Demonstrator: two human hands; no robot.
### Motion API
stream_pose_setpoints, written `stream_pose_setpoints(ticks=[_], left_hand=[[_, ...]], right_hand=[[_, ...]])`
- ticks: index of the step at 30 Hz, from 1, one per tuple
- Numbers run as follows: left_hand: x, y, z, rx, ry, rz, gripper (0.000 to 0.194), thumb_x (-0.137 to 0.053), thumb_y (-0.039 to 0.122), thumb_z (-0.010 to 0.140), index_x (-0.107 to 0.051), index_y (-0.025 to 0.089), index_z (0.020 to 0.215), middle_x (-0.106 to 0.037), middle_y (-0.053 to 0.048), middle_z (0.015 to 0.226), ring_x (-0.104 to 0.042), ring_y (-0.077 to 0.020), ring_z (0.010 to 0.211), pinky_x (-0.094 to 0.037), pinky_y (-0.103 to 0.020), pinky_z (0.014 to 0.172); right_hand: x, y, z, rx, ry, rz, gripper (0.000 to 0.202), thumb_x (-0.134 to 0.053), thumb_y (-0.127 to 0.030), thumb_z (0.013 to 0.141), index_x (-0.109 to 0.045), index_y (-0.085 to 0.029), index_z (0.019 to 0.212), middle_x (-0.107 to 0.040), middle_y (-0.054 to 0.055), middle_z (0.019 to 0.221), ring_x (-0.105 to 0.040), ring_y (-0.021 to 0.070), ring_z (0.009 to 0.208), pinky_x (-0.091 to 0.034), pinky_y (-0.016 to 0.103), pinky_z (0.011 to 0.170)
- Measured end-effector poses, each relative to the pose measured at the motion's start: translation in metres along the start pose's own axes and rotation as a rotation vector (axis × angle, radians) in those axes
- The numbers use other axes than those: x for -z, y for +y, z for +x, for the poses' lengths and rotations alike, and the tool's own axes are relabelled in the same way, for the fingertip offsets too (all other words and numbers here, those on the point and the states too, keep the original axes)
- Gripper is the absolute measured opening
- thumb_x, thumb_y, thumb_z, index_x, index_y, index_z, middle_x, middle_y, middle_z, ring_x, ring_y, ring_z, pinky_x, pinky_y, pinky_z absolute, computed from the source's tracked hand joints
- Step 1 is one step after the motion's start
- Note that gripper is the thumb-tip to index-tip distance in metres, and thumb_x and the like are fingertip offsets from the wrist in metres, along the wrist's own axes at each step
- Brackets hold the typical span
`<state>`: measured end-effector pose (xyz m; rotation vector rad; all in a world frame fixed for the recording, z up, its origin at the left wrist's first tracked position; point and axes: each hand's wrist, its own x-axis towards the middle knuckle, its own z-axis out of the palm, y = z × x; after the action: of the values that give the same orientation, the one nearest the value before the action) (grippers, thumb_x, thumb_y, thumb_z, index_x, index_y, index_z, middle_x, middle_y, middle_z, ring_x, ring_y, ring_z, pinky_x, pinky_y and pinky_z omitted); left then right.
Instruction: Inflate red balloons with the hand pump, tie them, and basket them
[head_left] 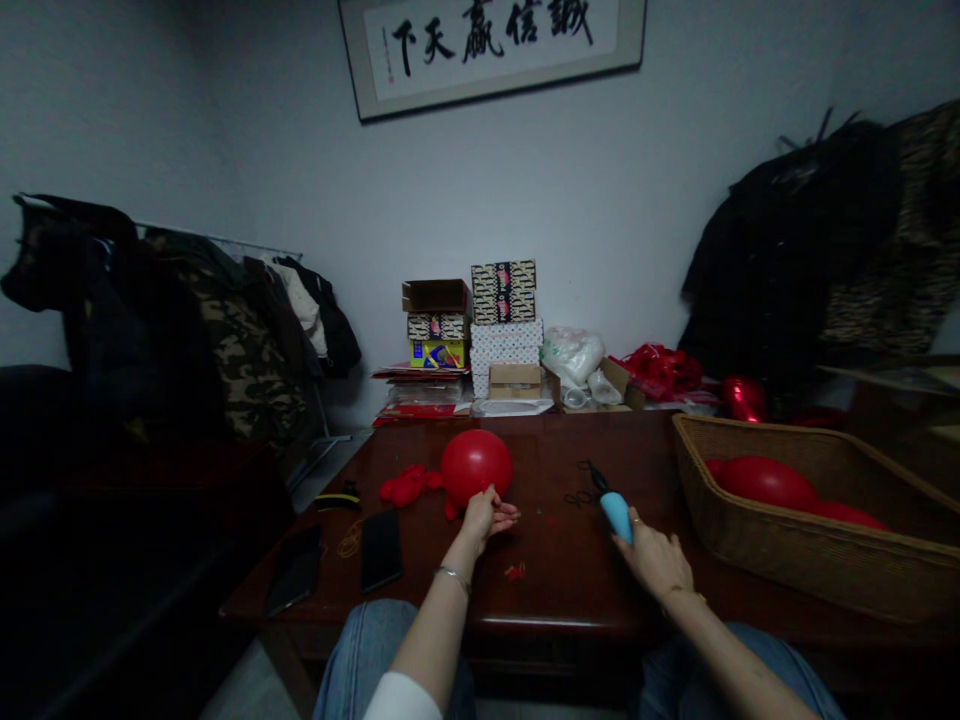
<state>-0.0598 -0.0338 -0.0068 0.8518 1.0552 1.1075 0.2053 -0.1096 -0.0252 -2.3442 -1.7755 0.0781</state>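
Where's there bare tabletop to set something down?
Toward the far edge of the table, between the inflated red balloon and the blue tool; also near the front edge, between the red scraps and right hand. The left end is crowded with dark flat objects and limp red balloons.

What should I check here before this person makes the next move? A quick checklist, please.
1. Blue tool in hand: ok, the right hand grips it.
2. Tool away from the round red balloon: ok, bare table lies between them.
3. Left hand pinching the balloon: cannot tell; it touches the near side, but the grip is unclear.
4. Balloon's neck closed: cannot tell, no knot shows.
5. Balloon clear of the limp red heap: not ok, they seem to meet.
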Motion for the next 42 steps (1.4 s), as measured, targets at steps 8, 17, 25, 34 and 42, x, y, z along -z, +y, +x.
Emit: stream_pose_setpoints(ticks=[8,17,25,34,42], left_hand=[[0.017,-0.012,0.008,0.031,-0.047,0.107,0.033,-0.041,0.046,0.088,-0.04,0.017,0.072,-0.067,-0.01,0.064,-0.068,-0.0191,0.061,-0.048,-0.023,0.054],[0.024,-0.017,0.013,0.044,-0.071,0.143,0.035,-0.042,0.051,0.085,-0.039,0.018,0.073,-0.067,-0.01,0.063,-0.068,-0.0204,0.063,-0.048,-0.024,0.054],[0.021,-0.013,0.007,0.036,-0.102,0.183,0.038,-0.043,0.053,0.083,-0.039,0.018,0.072,-0.066,-0.009,0.062,-0.066,-0.0187,0.06,-0.046,-0.022,0.052],[0.016,0.006,-0.005,-0.065,-0.2,0.458,0.037,-0.04,0.05,0.083,-0.041,0.019,0.063,-0.045,0.004,0.043,-0.044,-0.01,0.035,-0.037,-0.022,0.042],[0.019,0.044,-0.034,-0.386,-0.287,1.0,0.039,-0.051,0.039,0.082,-0.047,0.02,0.047,-0.049,0.0,0.045,-0.048,-0.0151,0.046,-0.043,-0.028,0.064]], right_hand=[[-0.028,0.015,0.033,-0.072,0.007,-0.077,0.055,-0.039,-0.034,0.088,-0.033,-0.004,0.134,-0.066,0.02,0.1,-0.065,0.0281,0.091,-0.028,0.05,0.096],[-0.051,0.014,0.057,-0.07,0.038,-0.135,0.055,-0.038,-0.033,0.088,-0.033,-0.004,0.135,-0.065,0.019,0.102,-0.064,0.0263,0.091,-0.026,0.048,0.098],[-0.045,-0.004,0.057,-0.014,0.224,-0.222,0.071,-0.042,-0.044,0.086,-0.02,-0.005,0.141,-0.03,0.025,0.143,-0.025,0.0368,0.133,-0.009,0.054,0.105],[0.018,-0.11,0.018,0.703,0.496,0.006,0.081,-0.052,-0.037,0.079,-0.012,-0.014,0.144,-0.011,0.014,0.152,0.0,0.0285,0.139,-0.009,0.052,0.109],[0.033,-0.148,0.009,0.887,0.478,-0.014,0.09,-0.065,-0.05,0.069,-0.025,-0.019,0.142,-0.011,0.015,0.151,-0.002,0.0321,0.138,0.001,0.058,0.107]])
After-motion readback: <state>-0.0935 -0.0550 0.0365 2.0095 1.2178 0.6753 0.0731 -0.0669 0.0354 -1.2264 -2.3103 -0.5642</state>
